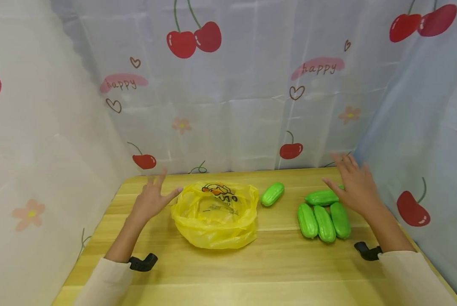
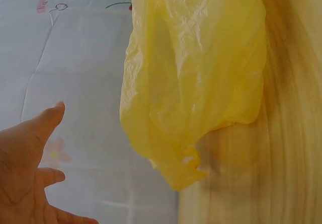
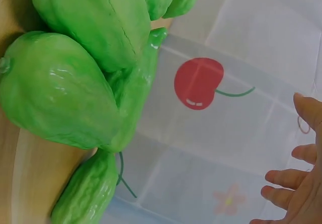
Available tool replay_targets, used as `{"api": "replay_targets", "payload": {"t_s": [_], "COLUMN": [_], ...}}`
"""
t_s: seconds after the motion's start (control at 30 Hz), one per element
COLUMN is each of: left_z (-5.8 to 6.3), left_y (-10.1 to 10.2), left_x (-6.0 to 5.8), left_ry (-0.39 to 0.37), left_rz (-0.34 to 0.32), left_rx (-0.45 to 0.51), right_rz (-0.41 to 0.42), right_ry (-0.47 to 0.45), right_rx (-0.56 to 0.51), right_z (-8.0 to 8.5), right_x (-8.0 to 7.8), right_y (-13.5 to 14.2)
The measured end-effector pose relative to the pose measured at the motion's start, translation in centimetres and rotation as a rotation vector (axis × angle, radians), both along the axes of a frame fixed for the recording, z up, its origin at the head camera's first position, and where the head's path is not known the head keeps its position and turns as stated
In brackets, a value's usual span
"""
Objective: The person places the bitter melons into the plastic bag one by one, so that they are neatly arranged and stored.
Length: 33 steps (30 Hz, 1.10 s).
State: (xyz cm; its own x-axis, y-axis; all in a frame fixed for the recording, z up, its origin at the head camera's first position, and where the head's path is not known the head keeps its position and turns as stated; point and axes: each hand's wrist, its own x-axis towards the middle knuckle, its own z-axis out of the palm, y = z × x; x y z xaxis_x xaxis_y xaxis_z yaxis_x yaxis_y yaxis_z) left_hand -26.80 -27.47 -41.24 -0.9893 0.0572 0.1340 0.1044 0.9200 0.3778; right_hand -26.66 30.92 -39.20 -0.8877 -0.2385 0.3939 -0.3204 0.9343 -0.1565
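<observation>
A yellow plastic bag stands on the table with its mouth spread open and a dark printed picture inside. My left hand hovers just left of it, fingers spread, holding nothing. In the left wrist view, the bag appears from the side, apart from the hand. Several glossy green cucumber-like vegetables lie grouped on the right. Over their far right side my right hand is raised with fingers spread and holds nothing; it partly hides one lengthwise vegetable. A single green vegetable lies right of the bag.
The wooden table has cloth printed with cherries and hearts hanging behind it and on both sides. Black mounts are on both wrists, near the pale sleeves.
</observation>
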Motion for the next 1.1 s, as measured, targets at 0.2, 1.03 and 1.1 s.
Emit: {"api": "replay_targets", "payload": {"t_s": [0.2,1.03,1.1], "left_z": [-1.5,-7.6,-7.8], "left_y": [0.1,0.5,0.4], "left_x": [1.1,1.4,1.3], "left_ry": [-0.050,-0.181,-0.204], "left_rz": [-0.052,-0.102,-0.122], "left_rx": [0.154,0.578,0.618], "right_rz": [0.033,-0.038,-0.049], "right_ry": [0.015,-0.068,-0.087], "right_rx": [-0.098,-0.193,-0.206], "right_z": [-0.3,-2.9,-3.2], "right_x": [1.6,5.2,5.4], "right_y": [0.8,2.9,3.1]}}
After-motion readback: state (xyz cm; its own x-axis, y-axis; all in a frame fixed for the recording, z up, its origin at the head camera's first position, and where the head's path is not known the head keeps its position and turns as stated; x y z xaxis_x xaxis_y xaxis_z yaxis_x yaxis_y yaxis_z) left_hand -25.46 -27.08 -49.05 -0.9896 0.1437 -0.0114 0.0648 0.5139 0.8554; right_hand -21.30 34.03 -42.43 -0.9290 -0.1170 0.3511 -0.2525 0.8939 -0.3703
